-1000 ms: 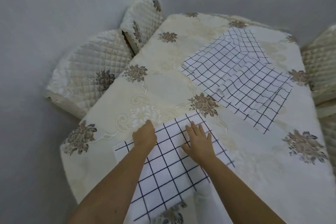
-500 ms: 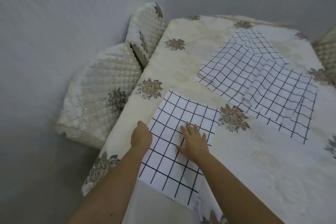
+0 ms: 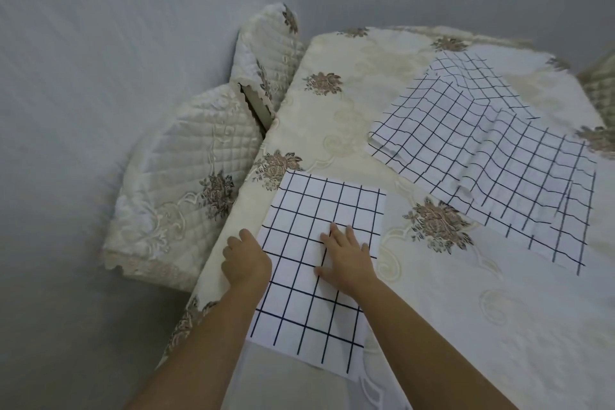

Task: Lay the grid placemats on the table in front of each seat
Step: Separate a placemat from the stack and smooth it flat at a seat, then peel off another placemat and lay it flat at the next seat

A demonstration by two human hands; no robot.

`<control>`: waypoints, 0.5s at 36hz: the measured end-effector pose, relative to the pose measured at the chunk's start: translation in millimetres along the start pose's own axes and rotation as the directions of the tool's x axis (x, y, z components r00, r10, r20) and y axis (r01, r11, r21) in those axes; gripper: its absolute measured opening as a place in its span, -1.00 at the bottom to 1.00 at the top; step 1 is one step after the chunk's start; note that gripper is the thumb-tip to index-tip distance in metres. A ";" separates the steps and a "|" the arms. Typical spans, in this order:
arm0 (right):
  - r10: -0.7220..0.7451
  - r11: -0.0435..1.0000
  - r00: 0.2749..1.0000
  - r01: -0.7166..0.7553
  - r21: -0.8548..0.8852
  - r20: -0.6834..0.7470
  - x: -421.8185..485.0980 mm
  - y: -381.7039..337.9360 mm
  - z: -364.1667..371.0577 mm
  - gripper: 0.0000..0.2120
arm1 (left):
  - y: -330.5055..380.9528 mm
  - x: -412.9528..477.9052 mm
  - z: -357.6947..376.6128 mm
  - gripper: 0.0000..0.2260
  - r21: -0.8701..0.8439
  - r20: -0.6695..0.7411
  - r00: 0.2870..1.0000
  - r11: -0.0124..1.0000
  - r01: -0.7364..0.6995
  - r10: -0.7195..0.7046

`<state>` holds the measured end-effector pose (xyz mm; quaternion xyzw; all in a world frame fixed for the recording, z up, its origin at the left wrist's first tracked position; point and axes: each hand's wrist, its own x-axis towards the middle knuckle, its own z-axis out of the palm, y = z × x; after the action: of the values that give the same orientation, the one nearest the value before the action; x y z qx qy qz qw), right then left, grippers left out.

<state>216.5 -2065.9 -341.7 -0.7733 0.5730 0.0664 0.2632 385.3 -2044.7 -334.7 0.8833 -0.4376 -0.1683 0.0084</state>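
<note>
One table [image 3: 432,326], draped in a cream cloth with brown flowers, fills most of your view. Two quilted chairs are tucked against its left side, the nearer chair [image 3: 179,183] level with your hands and the farther chair [image 3: 266,50] beyond it. A fanned stack of grid placemats [image 3: 482,156] lies across the middle of the table, well apart from you, its sheets rippled and overlapping.

The single placemat [image 3: 319,203] lies flat at the table's left edge, in front of the nearer chair, and its near corner seems to hang past the table's end. It looks thin, light and limp, so it will probably slide easily on the smooth cloth and buckle if you push from one side only. Steer it with flat palms, or lift it by two corners.

Your right hand [image 3: 347,258] rests on the mat's middle with its fingers spread and straight. Your left hand [image 3: 244,260] sits at the mat's left border with its fingers curled under; whether they pinch the edge is hidden.
</note>
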 end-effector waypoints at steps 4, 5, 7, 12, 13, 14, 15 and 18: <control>0.000 1.000 1.000 0.000 0.000 -0.011 -4.6 3.9 -1.3 -0.35 | 8.1 -7.9 7.3 -0.67 0.094 -0.095 0.978 0.979 -0.179 0.188; 0.005 1.000 1.000 -0.005 0.007 -0.022 -6.8 6.0 -1.5 -0.36 | 11.7 -10.4 9.7 -0.63 0.097 -0.091 0.959 0.961 -0.258 0.267; 0.019 1.000 0.999 -0.018 0.016 -0.040 -12.0 10.8 -2.2 -0.37 | 22.3 -18.5 12.8 -0.57 0.135 -0.025 0.908 0.901 -0.412 0.419; 0.119 0.992 0.989 -0.116 0.044 -0.082 -32.0 30.9 -5.9 -0.37 | 51.9 -44.1 22.2 -0.55 0.180 0.183 0.790 0.770 -0.612 0.585; 0.145 0.989 0.986 -0.141 0.050 -0.081 -36.3 36.5 -5.5 -0.37 | 55.1 -45.9 24.1 -0.54 0.164 0.206 0.808 0.795 -0.585 0.552; 0.174 0.983 0.982 -0.169 0.065 -0.075 -40.2 41.5 -4.9 -0.36 | 56.5 -45.8 25.4 -0.53 0.138 0.217 0.839 0.835 -0.532 0.499; 0.204 0.976 0.977 -0.198 0.088 -0.065 -43.5 46.5 -4.2 -0.36 | 56.1 -44.2 26.6 -0.52 0.112 0.222 0.873 0.878 -0.465 0.434; 0.232 0.967 0.972 -0.226 0.116 -0.042 -47.6 53.7 -1.2 -0.35 | 45.7 -33.1 29.1 -0.53 0.133 0.184 0.942 0.942 -0.308 0.282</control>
<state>150.9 -2036.9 -339.2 -0.6876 0.6684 0.0435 0.2803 322.6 -2043.3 -345.1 0.7886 -0.5766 -0.2010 -0.0729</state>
